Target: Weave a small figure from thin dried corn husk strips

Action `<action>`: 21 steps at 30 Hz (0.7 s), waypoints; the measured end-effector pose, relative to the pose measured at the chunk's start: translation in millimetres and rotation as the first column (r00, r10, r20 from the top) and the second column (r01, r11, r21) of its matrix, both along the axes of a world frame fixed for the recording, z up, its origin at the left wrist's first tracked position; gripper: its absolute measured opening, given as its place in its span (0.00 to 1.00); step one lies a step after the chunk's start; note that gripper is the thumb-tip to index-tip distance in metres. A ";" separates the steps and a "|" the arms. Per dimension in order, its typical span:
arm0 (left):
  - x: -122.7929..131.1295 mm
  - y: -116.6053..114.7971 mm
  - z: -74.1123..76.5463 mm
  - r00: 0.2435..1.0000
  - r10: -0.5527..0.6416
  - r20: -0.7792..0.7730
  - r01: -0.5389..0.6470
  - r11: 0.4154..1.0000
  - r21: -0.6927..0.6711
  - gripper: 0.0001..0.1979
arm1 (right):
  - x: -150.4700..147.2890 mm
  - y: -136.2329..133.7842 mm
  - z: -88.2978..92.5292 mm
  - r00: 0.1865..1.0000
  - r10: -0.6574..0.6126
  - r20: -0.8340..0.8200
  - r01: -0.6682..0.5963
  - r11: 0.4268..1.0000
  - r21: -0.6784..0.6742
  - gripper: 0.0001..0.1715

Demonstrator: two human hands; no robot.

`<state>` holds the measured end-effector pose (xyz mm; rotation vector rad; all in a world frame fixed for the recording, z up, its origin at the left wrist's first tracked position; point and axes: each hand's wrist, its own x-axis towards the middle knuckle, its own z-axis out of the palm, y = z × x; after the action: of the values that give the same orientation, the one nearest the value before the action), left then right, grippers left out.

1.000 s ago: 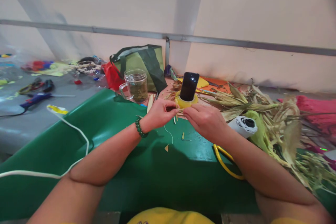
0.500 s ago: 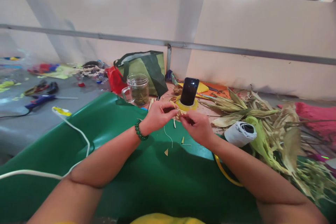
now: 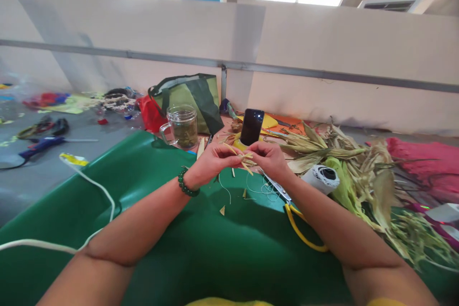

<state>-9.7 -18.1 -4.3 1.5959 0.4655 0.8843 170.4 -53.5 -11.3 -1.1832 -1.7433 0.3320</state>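
Both hands meet above the green mat point(image 3: 201, 244), pinching a small bundle of dried straw strips point(image 3: 243, 158). My left hand point(image 3: 213, 161), with a green bead bracelet at its wrist, grips the bundle's left side. My right hand point(image 3: 269, 158) pinches the right side, fingers curled. A thin white thread point(image 3: 258, 186) hangs from the bundle down to the mat. Small straw offcuts point(image 3: 223, 210) lie below the hands.
Scissors with yellow handles point(image 3: 300, 229) lie under my right forearm, beside a white thread spool point(image 3: 322, 178). A dark phone point(image 3: 251, 126) stands behind the hands, a glass mug point(image 3: 182, 127) and green bag point(image 3: 193, 98) to its left. Dried husks point(image 3: 362, 172) pile up on the right; white cable point(image 3: 89, 186) on the left.
The two hands have stayed together on the straw bundle, with the right fingers shifting their pinch. The view has tilted up a little, and the scissor blades now show below my right hand.
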 end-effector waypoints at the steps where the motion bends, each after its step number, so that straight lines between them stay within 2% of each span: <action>1: 0.1 1.3 -0.1 0.999 0.035 0.029 -0.034 0.999 -0.012 0.13 | -2.4 -0.9 -3.8 1.000 -0.007 -0.007 0.007 1.000 -0.004 0.12; 4: -0.3 4.5 -0.8 0.984 0.168 0.060 -0.173 0.981 0.091 0.13 | -11.5 -10.3 -10.9 0.995 -0.045 0.086 0.032 0.989 0.147 0.11; 7: -1.3 3.7 -0.9 0.957 0.289 0.035 -0.287 0.916 0.279 0.09 | -16.4 -23.3 -7.6 0.954 -0.088 0.286 -0.020 0.934 0.355 0.11; 9: -1.7 1.4 -0.9 0.944 0.331 -0.003 -0.304 0.870 0.388 0.08 | -16.0 -29.6 -1.2 0.912 -0.121 0.393 -0.054 0.912 0.407 0.13; 11: -1.7 -1.0 -1.1 0.943 0.330 -0.039 -0.278 0.847 0.453 0.08 | -13.2 -32.1 5.9 0.893 -0.146 0.425 -0.052 0.906 0.421 0.13; 12: -1.6 -2.0 -1.2 0.950 0.308 -0.059 -0.248 0.852 0.461 0.08 | -11.3 -31.8 9.0 0.899 -0.141 0.415 -0.048 0.909 0.413 0.13; 14: -1.4 -3.8 -0.8 0.974 0.206 -0.096 -0.149 0.898 0.414 0.09 | -6.8 -28.2 13.5 0.933 -0.091 0.348 -0.040 0.936 0.350 0.11; 17: -1.9 -5.7 2.1 0.993 0.020 -0.113 0.008 0.970 0.241 0.11 | -1.1 -17.6 13.8 0.986 0.018 0.168 -0.044 0.988 0.151 0.11; 19: -2.7 -6.0 4.9 0.996 -0.032 -0.079 0.042 0.990 0.131 0.13 | 0.0 -10.3 9.5 0.998 0.060 0.037 -0.061 0.998 0.033 0.12; 21: -3.6 -4.7 7.1 0.999 -0.015 -0.036 0.017 0.998 0.066 0.13 | -2.4 -5.6 2.1 0.996 0.063 -0.064 -0.065 0.997 -0.032 0.14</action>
<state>-13.4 -22.7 2.7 1.6761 0.4516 0.8682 168.0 -59.1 -9.2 -1.1308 -1.7289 0.4341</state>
